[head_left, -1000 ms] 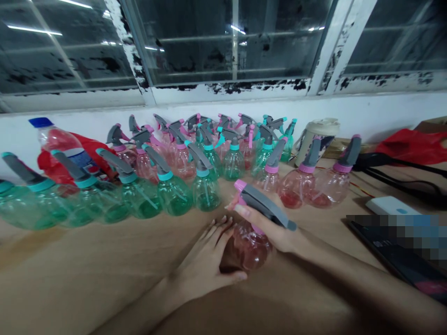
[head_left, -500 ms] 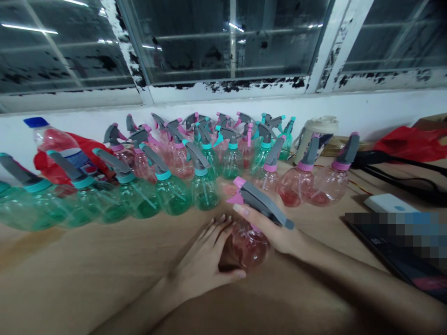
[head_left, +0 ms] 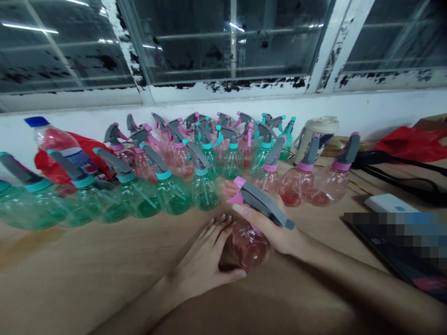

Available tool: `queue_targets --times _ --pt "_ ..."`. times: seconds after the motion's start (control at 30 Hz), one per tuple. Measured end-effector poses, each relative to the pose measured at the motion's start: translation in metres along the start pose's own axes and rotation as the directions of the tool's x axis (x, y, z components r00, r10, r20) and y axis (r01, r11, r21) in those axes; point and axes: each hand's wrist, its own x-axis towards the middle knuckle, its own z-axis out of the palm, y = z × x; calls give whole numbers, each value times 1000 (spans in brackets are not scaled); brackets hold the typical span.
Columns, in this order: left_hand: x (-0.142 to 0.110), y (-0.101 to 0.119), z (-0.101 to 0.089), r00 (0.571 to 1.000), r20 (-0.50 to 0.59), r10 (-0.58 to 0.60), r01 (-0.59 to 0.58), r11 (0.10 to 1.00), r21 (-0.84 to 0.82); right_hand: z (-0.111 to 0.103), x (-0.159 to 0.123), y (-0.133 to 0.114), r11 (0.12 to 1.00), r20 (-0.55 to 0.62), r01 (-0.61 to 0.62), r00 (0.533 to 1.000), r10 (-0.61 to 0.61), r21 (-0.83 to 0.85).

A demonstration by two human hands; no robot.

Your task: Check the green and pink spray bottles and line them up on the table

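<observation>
A clear pink spray bottle [head_left: 249, 246] with a grey-and-pink trigger head [head_left: 263, 202] stands on the table in front of me. My right hand [head_left: 268, 223] is wrapped round its neck just under the head, thumb along the near side. Its fingertips, blurred, reach out past the pink trigger. On the bottle's left side my left hand [head_left: 206, 256] lies low with fingers spread and thumb apart. Its index fingertip is at the bottle's edge; whether it presses is unclear. Some pink liquid seems to be inside the bottle.
Green spray bottles [head_left: 173, 193] line up at left, pink ones [head_left: 291, 186] at right, with several more behind. A blue-capped drink bottle [head_left: 66, 144], a lidded cup [head_left: 316, 135], a white device [head_left: 391, 203], a phone [head_left: 377, 242] and black straps [head_left: 401, 172] lie around.
My right hand's fingers have stretched forward off the pink trigger, where they were curled a second ago. The left hand and bottle stay put; the view has shifted slightly.
</observation>
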Motion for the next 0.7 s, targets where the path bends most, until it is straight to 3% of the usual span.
queue_targets --times 0.37,0.57,0.7 --pt "1 1 -1 1000 -5 16 -16 1000 -5 -1 2 0 997 36 -18 999 15 72" --pt "0 -2 2 1000 6 -1 1 1000 17 -2 2 -2 998 19 -47 999 48 -33" --pt "0 -2 1 1000 12 -12 12 999 31 -3 3 -4 1000 41 -31 999 31 4"
